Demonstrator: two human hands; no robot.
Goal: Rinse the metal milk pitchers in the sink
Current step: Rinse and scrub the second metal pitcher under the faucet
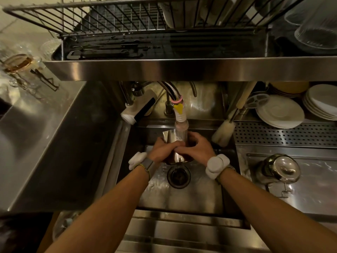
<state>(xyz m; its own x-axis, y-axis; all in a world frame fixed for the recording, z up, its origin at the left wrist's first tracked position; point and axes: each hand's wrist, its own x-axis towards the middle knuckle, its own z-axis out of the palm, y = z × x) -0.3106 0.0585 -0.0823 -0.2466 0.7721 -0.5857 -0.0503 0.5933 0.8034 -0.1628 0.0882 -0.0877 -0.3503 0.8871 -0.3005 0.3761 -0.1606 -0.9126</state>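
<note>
A shiny metal milk pitcher (pixel 172 138) is held over the steel sink (pixel 197 196), right under the faucet nozzle (pixel 180 119) with its yellow and pink fittings. My left hand (pixel 163 149) wraps the pitcher's left side and my right hand (pixel 196 147) wraps its right side, fingers overlapping in front. The pitcher's spout points to the upper left. The pitcher's lower body is mostly hidden by my fingers. The round drain (pixel 178 176) lies just below the pitcher.
A steel shelf (pixel 182 69) with a wire dish rack (pixel 113 17) hangs over the sink. Stacked white plates (pixel 280 111) and a bottle brush (pixel 223 131) sit to the right. A domed metal lid (pixel 280 169) rests on the right counter. Glassware (pixel 20 64) stands at the left.
</note>
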